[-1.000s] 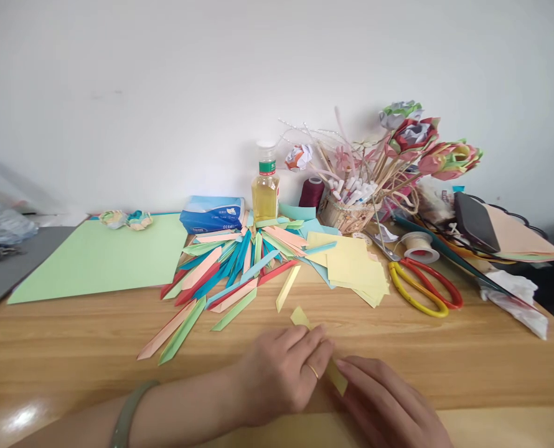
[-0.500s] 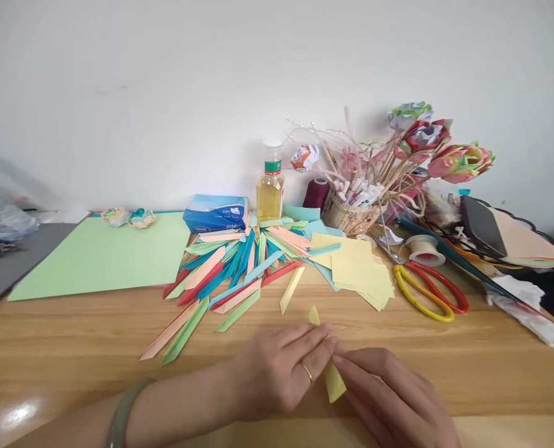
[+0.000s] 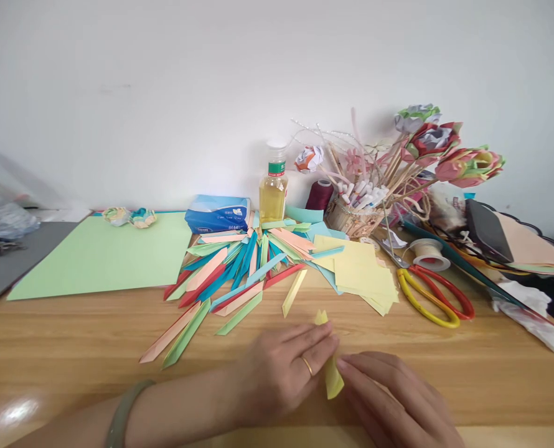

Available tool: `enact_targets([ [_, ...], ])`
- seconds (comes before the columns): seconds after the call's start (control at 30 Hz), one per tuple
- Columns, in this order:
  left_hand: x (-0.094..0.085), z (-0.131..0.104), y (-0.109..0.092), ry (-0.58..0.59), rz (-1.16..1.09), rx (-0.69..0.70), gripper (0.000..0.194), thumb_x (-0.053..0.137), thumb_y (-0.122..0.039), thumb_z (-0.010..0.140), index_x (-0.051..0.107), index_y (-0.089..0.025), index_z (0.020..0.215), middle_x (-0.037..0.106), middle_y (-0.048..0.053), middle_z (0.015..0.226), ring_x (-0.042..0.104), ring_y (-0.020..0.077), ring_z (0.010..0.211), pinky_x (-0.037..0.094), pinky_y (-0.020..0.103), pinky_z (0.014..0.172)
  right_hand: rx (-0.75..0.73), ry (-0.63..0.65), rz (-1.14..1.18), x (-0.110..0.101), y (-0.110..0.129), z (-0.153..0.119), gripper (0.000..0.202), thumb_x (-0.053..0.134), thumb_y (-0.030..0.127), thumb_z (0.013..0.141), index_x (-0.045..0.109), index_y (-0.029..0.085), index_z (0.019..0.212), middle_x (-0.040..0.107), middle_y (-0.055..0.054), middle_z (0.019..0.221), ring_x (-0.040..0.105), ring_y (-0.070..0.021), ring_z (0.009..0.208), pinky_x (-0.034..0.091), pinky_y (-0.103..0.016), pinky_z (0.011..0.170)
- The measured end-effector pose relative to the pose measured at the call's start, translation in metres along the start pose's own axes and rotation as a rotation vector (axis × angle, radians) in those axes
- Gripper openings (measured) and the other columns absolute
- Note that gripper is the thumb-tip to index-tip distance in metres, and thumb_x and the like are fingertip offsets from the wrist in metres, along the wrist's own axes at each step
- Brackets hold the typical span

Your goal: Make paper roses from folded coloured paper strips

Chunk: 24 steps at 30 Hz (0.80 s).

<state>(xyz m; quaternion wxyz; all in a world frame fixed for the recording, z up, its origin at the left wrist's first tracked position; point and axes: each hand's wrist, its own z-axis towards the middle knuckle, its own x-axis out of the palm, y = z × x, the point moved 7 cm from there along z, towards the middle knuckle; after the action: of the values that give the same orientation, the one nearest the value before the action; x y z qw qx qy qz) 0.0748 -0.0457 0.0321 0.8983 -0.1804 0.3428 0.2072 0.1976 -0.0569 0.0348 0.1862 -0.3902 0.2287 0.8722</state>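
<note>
A narrow folded strip of yellow paper (image 3: 334, 381) lies slantwise on the table between my hands, its upper tip showing beyond my fingers. My left hand (image 3: 289, 364), with a ring on one finger and a bracelet at the wrist, has its fingers closed together over the middle of the strip. My right hand (image 3: 393, 395) is curled at the strip's right edge, thumb and forefinger closed on it; its other fingers are partly hidden. Just beyond lies a finished-looking folded yellow strip (image 3: 294, 292), beside a heap of colored folded strips (image 3: 244, 261). Yellow paper squares (image 3: 368, 270) lie farther right.
Scissors (image 3: 429, 295) with red and yellow handles and a ribbon spool (image 3: 429, 254) lie at the right. Behind stand a bottle (image 3: 272, 193), a blue tissue pack (image 3: 218, 213) and a basket (image 3: 354, 218) with paper flowers. A green sheet (image 3: 104, 258) lies left.
The strip's upper end now shows a parted, notched edge, and its lower end looks more curved and narrower. Both hands stay almost in place. The view has shifted slightly.
</note>
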Motion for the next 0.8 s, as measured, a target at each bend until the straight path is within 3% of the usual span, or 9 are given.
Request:
enact_targets([
  [0.2, 0.0, -0.003, 0.004, -0.012, -0.058, -0.05, 0.028, 0.044, -0.011, 0.086, 0.052, -0.005, 0.112, 0.065, 0.016, 0.11, 0.058, 0.0173, 0.109, 0.05, 0.028, 0.092, -0.039, 0.014, -0.034, -0.002, 0.0, -0.003, 0.022, 0.054, 0.012, 0.083, 0.061, 0.017, 0.104, 0.07, -0.008, 0.088, 0.064, -0.0175, 0.084, 0.053, -0.027, 0.071],
  [0.33, 0.001, -0.005, 0.009, -0.009, -0.096, -0.102, 0.024, 0.042, -0.005, 0.082, 0.055, -0.006, 0.103, 0.066, 0.015, 0.109, 0.059, 0.017, 0.106, 0.051, 0.027, 0.089, -0.085, 0.038, -0.071, -0.002, 0.001, 0.0, 0.014, 0.051, 0.011, 0.085, 0.062, 0.016, 0.094, 0.07, -0.007, 0.084, 0.064, -0.0165, 0.083, 0.051, -0.025, 0.071],
  [0.47, 0.006, -0.009, 0.01, 0.068, 0.034, -0.082, 0.021, 0.046, -0.008, 0.084, 0.059, -0.009, 0.1, 0.064, 0.012, 0.113, 0.059, 0.0188, 0.103, 0.053, 0.031, 0.084, -0.15, 0.095, -0.091, 0.008, 0.002, 0.005, 0.033, 0.03, 0.016, 0.095, 0.062, 0.014, 0.091, 0.07, -0.007, 0.083, 0.063, -0.0162, 0.081, 0.048, -0.026, 0.069],
  [0.57, 0.003, -0.016, 0.002, 0.06, 0.163, 0.049, 0.014, 0.054, -0.015, 0.082, 0.063, -0.013, 0.092, 0.068, 0.005, 0.103, 0.057, 0.018, 0.102, 0.049, 0.034, 0.089, -0.116, 0.205, -0.082, 0.023, -0.003, 0.009, 0.04, 0.024, 0.017, 0.096, 0.062, 0.015, 0.084, 0.068, -0.007, 0.079, 0.062, -0.0161, 0.077, 0.047, -0.026, 0.066],
  [0.7, 0.003, -0.027, -0.02, 0.171, 0.279, 0.372, 0.022, 0.045, -0.018, 0.086, 0.065, -0.016, 0.096, 0.065, 0.004, 0.109, 0.049, 0.018, 0.112, 0.043, 0.038, 0.096, -0.069, 0.322, -0.042, 0.034, -0.009, 0.012, 0.042, 0.023, 0.023, 0.097, 0.061, 0.015, 0.082, 0.064, -0.007, 0.076, 0.058, -0.0162, 0.073, 0.046, -0.027, 0.064],
  [0.8, 0.002, -0.031, -0.023, 0.202, 0.306, 0.449, 0.026, 0.042, -0.018, 0.086, 0.065, -0.016, 0.099, 0.064, 0.005, 0.109, 0.048, 0.0193, 0.114, 0.045, 0.037, 0.093, -0.074, 0.37, -0.052, 0.038, -0.012, 0.015, 0.043, 0.022, 0.022, 0.097, 0.061, 0.016, 0.082, 0.063, -0.007, 0.076, 0.057, -0.017, 0.074, 0.047, -0.028, 0.065],
])
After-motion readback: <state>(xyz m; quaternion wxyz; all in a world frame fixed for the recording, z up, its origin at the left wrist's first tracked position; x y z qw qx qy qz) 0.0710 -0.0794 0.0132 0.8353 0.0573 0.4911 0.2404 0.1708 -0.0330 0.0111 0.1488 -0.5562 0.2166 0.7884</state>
